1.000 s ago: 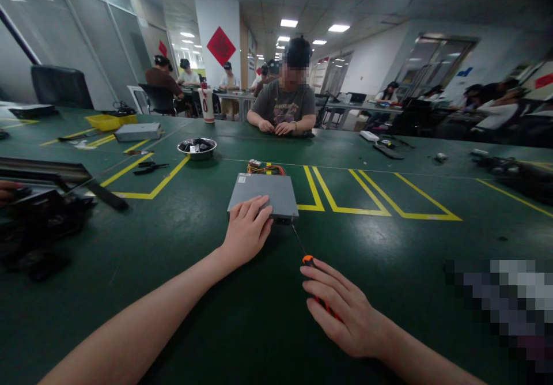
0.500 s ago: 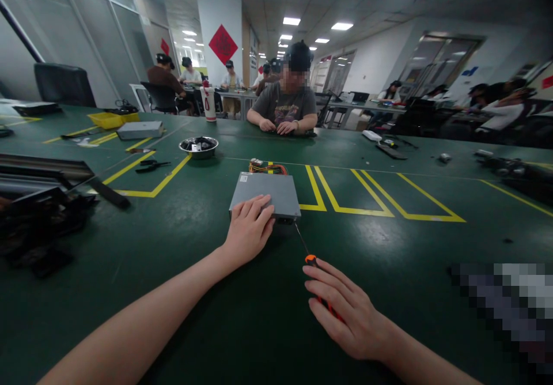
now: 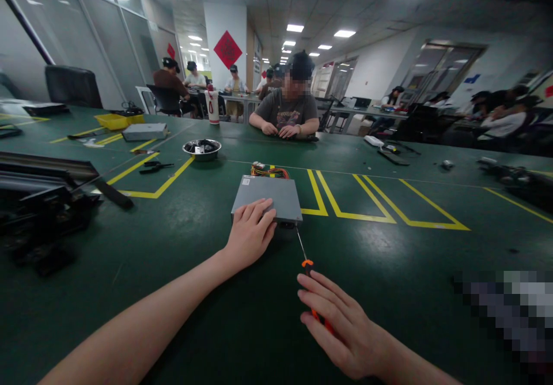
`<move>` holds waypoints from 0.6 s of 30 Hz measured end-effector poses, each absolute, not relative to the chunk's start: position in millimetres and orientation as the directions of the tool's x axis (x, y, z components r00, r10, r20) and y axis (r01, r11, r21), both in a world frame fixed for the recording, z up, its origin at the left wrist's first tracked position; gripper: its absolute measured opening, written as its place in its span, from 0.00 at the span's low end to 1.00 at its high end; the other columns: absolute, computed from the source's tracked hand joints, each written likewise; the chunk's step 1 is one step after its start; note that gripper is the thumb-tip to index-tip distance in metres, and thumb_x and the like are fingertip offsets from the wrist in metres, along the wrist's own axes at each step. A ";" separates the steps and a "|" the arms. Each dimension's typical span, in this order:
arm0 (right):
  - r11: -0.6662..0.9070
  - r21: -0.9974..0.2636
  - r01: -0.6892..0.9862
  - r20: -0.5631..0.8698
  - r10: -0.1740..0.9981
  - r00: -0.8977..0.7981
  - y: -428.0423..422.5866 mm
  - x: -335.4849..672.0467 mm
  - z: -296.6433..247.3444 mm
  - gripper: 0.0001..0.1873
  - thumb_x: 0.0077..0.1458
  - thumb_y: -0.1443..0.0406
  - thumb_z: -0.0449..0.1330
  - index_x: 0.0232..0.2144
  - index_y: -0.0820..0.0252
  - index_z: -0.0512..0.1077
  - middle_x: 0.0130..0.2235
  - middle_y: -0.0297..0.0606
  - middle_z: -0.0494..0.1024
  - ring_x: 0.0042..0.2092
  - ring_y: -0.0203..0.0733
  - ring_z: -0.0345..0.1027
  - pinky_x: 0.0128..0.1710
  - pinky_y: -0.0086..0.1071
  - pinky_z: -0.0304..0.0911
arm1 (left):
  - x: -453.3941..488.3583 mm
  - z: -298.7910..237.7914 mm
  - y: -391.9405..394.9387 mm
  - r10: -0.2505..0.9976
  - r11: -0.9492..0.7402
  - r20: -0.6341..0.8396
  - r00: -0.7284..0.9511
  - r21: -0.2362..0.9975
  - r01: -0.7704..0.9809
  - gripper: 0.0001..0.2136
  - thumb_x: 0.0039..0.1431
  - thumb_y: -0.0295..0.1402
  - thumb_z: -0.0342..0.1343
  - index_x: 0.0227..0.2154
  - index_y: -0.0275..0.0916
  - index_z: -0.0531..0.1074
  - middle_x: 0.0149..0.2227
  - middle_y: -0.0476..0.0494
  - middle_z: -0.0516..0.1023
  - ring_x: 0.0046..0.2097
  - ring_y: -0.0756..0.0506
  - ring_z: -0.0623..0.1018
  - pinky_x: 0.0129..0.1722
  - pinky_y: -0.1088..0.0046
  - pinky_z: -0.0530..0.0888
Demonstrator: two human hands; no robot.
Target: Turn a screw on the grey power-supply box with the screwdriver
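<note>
A grey metal computer power supply (image 3: 280, 193) lies flat on the green table, its bundle of coloured cables (image 3: 272, 170) at the far side. My left hand (image 3: 253, 232) grips its near left part, fingers over the top and palm by the front edge. In my right hand (image 3: 334, 319) is a screwdriver (image 3: 307, 265) with an orange and black handle, held between thumb and fingers, most of the handle hidden. Its thin shaft points up and away, the tip at the supply's near right corner. Whether a screw sits there is too small to tell.
A metal bowl (image 3: 201, 150) of dark parts stands beyond, left of centre. Black metal parts (image 3: 47, 200) crowd the left, near black pliers-like tools (image 3: 155, 167). Yellow tape (image 3: 367, 219) marks the table (image 3: 207, 339). Opposite sits a person (image 3: 285, 111); a white bottle (image 3: 213, 106) stands nearby.
The view has tilted slightly, so everything sits a little lower. My right hand and the screwdriver handle have shifted slightly left; the tip stays at the corner. My left hand keeps its place.
</note>
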State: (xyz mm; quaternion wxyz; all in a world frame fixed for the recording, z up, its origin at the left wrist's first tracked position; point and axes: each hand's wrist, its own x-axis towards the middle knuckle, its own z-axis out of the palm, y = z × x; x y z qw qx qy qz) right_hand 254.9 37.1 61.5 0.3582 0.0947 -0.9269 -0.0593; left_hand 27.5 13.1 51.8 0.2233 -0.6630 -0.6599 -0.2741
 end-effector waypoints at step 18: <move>0.956 0.292 0.006 0.653 -0.195 -0.732 35.4 255.3 49.5 0.08 0.52 0.70 0.56 0.37 0.65 0.68 0.42 0.46 0.73 0.49 0.47 0.64 0.42 0.39 0.67 | 27.5 50.6 13.8 0.758 -0.027 0.652 -0.030 0.076 0.997 0.11 0.60 0.33 0.46 0.44 0.41 0.65 0.54 0.42 0.66 0.56 0.42 0.64 0.50 0.60 0.60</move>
